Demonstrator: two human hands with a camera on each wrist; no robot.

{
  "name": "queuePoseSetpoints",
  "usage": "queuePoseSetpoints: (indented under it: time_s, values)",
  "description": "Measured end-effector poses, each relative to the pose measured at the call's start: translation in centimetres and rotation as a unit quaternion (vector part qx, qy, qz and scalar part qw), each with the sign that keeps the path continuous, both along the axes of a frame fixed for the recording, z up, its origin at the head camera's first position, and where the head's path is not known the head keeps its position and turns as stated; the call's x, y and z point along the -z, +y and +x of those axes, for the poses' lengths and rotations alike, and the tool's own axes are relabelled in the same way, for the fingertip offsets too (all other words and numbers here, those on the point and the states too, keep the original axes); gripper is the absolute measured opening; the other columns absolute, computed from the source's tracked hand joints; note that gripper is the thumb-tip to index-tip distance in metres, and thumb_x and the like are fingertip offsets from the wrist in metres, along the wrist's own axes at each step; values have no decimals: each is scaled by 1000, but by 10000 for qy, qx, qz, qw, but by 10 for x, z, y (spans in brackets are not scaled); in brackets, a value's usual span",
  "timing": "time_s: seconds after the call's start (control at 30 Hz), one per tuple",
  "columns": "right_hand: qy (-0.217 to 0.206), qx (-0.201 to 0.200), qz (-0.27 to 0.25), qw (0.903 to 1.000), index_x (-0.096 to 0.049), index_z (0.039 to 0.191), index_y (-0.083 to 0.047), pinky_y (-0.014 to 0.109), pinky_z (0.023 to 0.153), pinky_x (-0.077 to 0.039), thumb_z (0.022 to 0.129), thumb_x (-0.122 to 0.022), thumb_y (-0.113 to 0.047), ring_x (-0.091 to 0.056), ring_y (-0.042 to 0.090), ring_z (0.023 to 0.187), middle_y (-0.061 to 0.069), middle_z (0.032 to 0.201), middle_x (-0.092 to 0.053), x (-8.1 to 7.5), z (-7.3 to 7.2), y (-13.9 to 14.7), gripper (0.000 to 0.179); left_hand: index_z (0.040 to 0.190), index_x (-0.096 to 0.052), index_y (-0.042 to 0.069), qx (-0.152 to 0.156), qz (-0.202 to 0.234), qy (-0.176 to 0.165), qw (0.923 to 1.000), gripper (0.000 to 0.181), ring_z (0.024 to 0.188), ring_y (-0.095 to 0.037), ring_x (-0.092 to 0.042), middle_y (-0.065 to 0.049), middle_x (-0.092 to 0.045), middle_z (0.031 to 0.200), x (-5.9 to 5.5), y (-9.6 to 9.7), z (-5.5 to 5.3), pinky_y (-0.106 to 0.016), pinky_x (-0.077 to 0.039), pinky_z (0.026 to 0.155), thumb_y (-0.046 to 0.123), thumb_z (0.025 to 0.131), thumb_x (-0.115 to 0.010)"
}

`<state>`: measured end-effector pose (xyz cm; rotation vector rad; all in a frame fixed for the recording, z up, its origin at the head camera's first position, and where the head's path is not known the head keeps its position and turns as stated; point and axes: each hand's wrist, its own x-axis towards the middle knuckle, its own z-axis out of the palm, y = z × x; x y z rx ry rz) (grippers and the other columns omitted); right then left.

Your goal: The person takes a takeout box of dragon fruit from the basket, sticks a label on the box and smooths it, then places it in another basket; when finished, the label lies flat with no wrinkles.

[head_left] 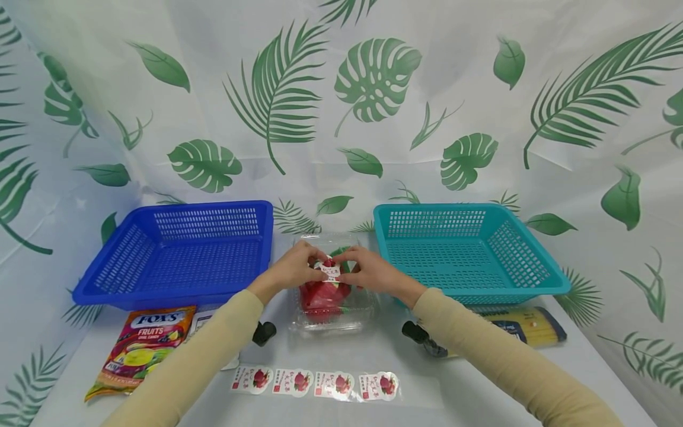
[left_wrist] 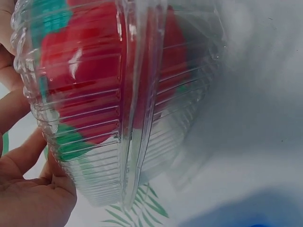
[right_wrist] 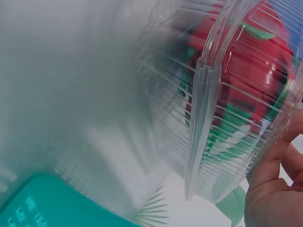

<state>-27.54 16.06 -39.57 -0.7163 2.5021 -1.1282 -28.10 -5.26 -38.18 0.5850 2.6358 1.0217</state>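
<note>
A clear plastic clamshell box (head_left: 333,320) stands closed at the middle of the table, with a red and green dragon fruit (head_left: 320,296) inside. Over its lid lies a white and red fruit sticker (head_left: 331,271). My left hand (head_left: 295,265) holds the sticker's left edge between bent thumb and fingers, and my right hand (head_left: 373,271) holds the right edge the same way. Both wrist views show fingertips right at the lid; the left fingers (left_wrist: 28,151) and right fingers (right_wrist: 272,165) hide the sticker there.
A blue basket (head_left: 173,292) stands at the left, a teal basket (head_left: 475,292) at the right. A candy bag (head_left: 144,350) and a yellow pasta pack (head_left: 528,326) lie before them. In front is a strip of several stickers (head_left: 315,384).
</note>
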Motion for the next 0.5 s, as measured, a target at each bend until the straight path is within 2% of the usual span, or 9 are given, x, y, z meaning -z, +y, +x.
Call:
queuePoseSetpoints:
  time_s: [0.13,0.37,0.5]
  values:
    - [-30,10,22,10000,-56,134,-1,31,62,-55,95,-65,-11,-64,17,71,19,131,-45,-2,1,-1,41,122,-64,1,37,27,112,9999,40,97,-23,-49,-12,-50,113,1,0,0,-36,-48,82,16,86,-75]
    - [-5,4,-46,10000,-61,128,-4,31,61,-55,95,-65,-11,-63,16,68,16,128,-46,-2,3,-1,34,99,-64,1,-68,43,175,9998,24,91,-22,-49,-12,-48,105,1,0,1,-32,-47,76,14,84,-77]
    - [19,-26,-103,9999,-64,122,-5,31,61,-54,95,-65,-11,-63,17,70,15,122,-49,-1,3,0,28,104,-67,0,-123,-35,164,9998,28,93,-22,-49,-11,-48,106,0,1,1,-32,-47,76,16,84,-78]
